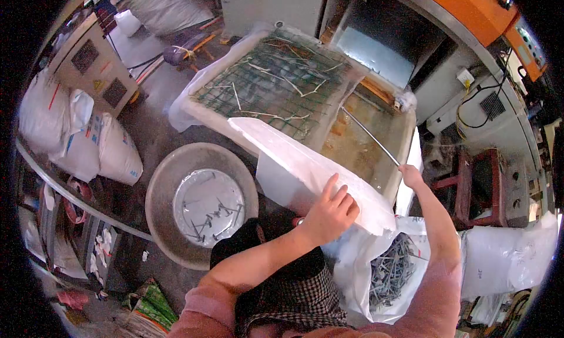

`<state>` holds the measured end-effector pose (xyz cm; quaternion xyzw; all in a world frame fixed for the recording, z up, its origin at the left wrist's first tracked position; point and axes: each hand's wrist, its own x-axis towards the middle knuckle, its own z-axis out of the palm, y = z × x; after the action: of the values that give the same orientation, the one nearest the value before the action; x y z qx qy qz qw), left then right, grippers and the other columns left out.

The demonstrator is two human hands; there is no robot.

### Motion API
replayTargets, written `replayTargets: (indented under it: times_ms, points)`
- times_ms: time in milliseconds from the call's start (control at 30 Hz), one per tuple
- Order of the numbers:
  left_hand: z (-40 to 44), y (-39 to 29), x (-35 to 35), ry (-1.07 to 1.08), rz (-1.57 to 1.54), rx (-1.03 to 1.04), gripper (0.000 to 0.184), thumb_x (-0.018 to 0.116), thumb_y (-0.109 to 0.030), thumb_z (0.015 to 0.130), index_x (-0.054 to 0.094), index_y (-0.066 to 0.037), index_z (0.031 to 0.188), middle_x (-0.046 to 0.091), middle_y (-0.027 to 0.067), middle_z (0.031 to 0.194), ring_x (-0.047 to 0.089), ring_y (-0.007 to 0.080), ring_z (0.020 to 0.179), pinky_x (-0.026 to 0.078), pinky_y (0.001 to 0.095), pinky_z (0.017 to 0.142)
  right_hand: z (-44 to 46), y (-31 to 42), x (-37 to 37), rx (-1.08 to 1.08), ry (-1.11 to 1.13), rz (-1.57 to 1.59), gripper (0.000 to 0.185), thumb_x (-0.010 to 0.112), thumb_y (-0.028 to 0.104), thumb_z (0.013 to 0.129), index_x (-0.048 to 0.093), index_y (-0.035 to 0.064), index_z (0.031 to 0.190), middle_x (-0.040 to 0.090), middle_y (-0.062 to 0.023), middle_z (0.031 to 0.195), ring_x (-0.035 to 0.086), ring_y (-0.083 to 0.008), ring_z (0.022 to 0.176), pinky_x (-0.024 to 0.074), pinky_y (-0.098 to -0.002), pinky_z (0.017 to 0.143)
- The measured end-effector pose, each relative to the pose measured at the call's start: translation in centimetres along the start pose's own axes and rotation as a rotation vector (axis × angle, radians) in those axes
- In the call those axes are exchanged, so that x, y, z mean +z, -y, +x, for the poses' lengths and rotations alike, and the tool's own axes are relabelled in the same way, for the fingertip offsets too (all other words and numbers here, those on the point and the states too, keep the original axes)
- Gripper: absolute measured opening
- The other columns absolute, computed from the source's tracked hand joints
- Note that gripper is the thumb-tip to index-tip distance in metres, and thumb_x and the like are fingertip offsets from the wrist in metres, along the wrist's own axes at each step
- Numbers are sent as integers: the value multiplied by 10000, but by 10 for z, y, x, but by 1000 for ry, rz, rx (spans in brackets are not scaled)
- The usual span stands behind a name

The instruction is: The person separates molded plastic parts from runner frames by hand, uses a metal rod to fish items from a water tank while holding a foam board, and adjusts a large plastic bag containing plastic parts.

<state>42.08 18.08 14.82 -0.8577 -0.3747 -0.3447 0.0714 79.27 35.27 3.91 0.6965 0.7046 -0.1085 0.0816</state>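
My right hand [410, 176] is closed around one end of a thin metal rod [371, 135]. The rod's far end reaches over a trough of murky brownish water [359, 145]. My left hand [330, 213] hangs by the near edge of a white sheet or panel [294, 160], index finger stretched out and the others loosely bent. Whether it touches the panel I cannot tell; nothing shows in it. Left of the water, a green mesh [264, 88] carries several thin pale strips. Below my right forearm, an open white sack [352, 273] holds many grey, stick-like pieces [392, 270].
A round grey basin [158, 203] with several dark slim pieces [218, 219] stands on the floor at left. Full white sacks [117, 150] lean beyond a metal rail. An orange and grey machine [461, 12] rises behind the trough. A stuffed white bag [505, 258] lies at right.
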Motion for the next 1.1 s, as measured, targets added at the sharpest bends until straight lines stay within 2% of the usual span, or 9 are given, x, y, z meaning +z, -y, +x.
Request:
replayTargets:
  times_ms: [67, 167, 233, 433, 600, 667, 733, 867, 1100]
  points:
    - [-1, 2, 0, 6, 24, 12, 158, 515, -164, 748, 574, -29, 803, 567, 103, 783, 570, 256, 925, 317, 566, 977, 25, 24, 13, -67, -31, -21, 318, 432, 324, 896, 625, 82, 967, 628, -171, 989, 591, -333, 941, 470, -400, 828]
    - [-3, 6, 0, 12, 11, 9, 156, 520, -165, 751, 575, -31, 808, 576, 105, 795, 575, 253, 923, 325, 565, 973, 57, 51, 32, 66, -40, 250, 325, 419, 330, 906, 623, 99, 1010, 630, -160, 994, 595, -319, 948, 469, -398, 831]
    - [-5, 9, 1, 14, 8, 3, 156, 520, -165, 753, 574, -31, 811, 580, 109, 805, 577, 253, 924, 325, 565, 973, 71, 73, 37, -79, -106, 375, 395, 435, 365, 914, 609, 45, 1066, 619, -192, 1017, 570, -341, 998, 446, -393, 839]
    - [-4, 13, 0, 25, -8, 14, 160, 526, -164, 751, 572, -24, 816, 589, 117, 817, 579, 253, 932, 328, 572, 967, 121, 106, 54, -82, -108, 315, 341, 424, 336, 908, 599, 78, 1044, 612, -181, 1008, 564, -362, 975, 450, -440, 842]
    - [-1, 14, 0, 9, 1, 10, 160, 533, -158, 746, 572, -18, 813, 583, 122, 811, 579, 255, 930, 329, 576, 967, 91, 69, 17, -109, -73, 153, 350, 422, 334, 907, 589, 60, 1046, 583, -198, 1062, 550, -374, 995, 443, -443, 850]
    - [-2, 13, 2, 2, -9, 7, 155, 534, -153, 746, 571, -15, 806, 577, 130, 813, 576, 263, 924, 330, 579, 966, 53, 38, -1, -229, -66, 106, 368, 412, 333, 915, 595, 37, 1036, 590, -213, 1044, 551, -383, 990, 438, -428, 861]
    - [-2, 9, 2, -23, -17, 10, 154, 533, -151, 749, 569, -12, 804, 572, 131, 809, 571, 267, 926, 331, 583, 961, 6, 33, -27, -81, 17, 181, 386, 416, 327, 921, 597, 5, 1034, 597, -227, 1024, 554, -387, 983, 441, -413, 857]
    - [-2, 5, 4, -36, 10, 35, 154, 525, -146, 760, 563, -3, 802, 554, 127, 792, 559, 277, 936, 324, 586, 963, -33, 26, -22, -140, -20, 291, 362, 441, 316, 920, 596, 18, 1057, 600, -239, 1004, 559, -392, 976, 441, -414, 851]
    - [-3, 9, 7, -18, -5, 9, 142, 517, -149, 773, 566, -20, 807, 549, 110, 790, 554, 269, 947, 305, 576, 979, 14, 104, 5, -180, 5, 343, 332, 453, 300, 915, 593, 38, 1063, 604, -230, 984, 561, -397, 965, 450, -420, 826]
